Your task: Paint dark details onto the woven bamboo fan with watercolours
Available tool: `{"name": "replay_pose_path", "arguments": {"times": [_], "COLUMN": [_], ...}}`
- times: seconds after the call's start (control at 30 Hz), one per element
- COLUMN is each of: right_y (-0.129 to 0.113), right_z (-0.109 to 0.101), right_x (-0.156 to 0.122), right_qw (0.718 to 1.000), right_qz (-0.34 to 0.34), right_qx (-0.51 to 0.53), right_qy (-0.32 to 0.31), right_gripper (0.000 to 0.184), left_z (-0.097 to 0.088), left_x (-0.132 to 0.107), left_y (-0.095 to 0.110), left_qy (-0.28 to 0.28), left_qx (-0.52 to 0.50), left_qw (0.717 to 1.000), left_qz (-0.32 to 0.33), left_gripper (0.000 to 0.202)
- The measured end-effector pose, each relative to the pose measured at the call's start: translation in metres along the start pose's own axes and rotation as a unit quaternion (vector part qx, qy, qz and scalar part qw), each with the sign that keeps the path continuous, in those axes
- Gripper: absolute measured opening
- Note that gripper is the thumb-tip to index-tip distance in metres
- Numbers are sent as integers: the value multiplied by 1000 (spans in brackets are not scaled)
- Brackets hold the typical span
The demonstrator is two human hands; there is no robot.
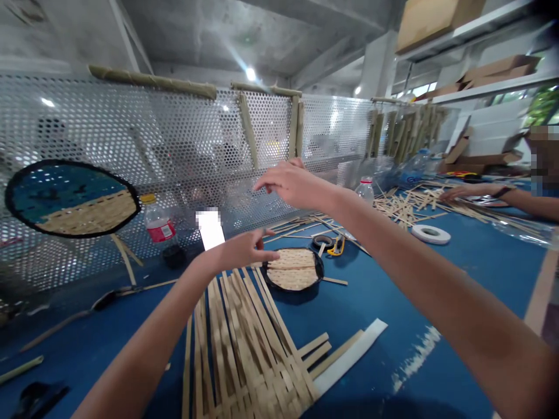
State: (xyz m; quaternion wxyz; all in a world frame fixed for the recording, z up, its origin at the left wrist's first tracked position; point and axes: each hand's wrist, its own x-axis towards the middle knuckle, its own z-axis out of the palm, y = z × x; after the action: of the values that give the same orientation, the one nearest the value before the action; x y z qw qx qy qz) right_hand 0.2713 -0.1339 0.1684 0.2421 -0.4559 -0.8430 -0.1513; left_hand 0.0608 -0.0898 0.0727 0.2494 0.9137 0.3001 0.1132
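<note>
Bamboo weave (257, 361), long axis fore-and-aft, far end slightly leftward.

Dim ceiling (183, 29); lamp (250, 74) throwing streaked glare, upper centre; daylight through window (544, 107), upper right; edges stretched, upper-right corner black.

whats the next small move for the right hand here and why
I'd probably lower the right hand to steady the loose far ends of the pale strips. It is raised in the air with no strip visible in it, while the left hand is near those ends, contact unclear. The strips are interlaced at the near end but spread out unwoven beyond.
</note>
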Motion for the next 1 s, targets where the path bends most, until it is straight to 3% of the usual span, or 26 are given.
{"name": "replay_pose_path", "arguments": {"times": [0.1, 0.27, 0.33, 0.4, 0.47, 0.57, 0.67, 0.77, 0.87, 1.0], "right_y": [28, 74, 90, 106, 121, 133, 126, 104, 81, 62], "right_z": [14, 33, 35, 34, 32, 30, 35, 48, 64, 77], "right_x": [-23, -83, -100, -111, -120, -127, -124, -115, -105, -99], "right_qw": [992, 973, 962, 949, 935, 909, 882, 852, 822, 806], "right_qz": [83, 165, 185, 210, 238, 266, 266, 243, 217, 179], "right_qx": [80, 152, 195, 232, 264, 319, 389, 461, 506, 522], "right_qy": [-57, -52, -51, -35, -6, 24, 15, -48, -145, -216], "right_gripper": [34, 31, 28, 26, 25, 28, 38, 46, 46, 50], "left_z": [44, 113, 128, 130, 118, 76, 18, -26, -44, -39], "left_x": [5, 12, 18, 23, 24, 21, 9, -4, -10, -5], "left_y": [0, 6, 8, 8, 10, 12, 8, -1, -10, -16], "left_qy": [-58, -58, -52, -30, 20, 154, 325, 439, 480, 474], "left_qx": [64, 140, 147, 140, 121, 75, 13, -63, -139, -204], "left_qw": [996, 987, 986, 987, 990, 983, 945, 896, 865, 854], "left_qz": [34, 62, 65, 70, 71, 59, 34, -9, -40, -65], "left_gripper": [69, 45, 32, 22, 19, 21, 27, 28, 29, 29]}}
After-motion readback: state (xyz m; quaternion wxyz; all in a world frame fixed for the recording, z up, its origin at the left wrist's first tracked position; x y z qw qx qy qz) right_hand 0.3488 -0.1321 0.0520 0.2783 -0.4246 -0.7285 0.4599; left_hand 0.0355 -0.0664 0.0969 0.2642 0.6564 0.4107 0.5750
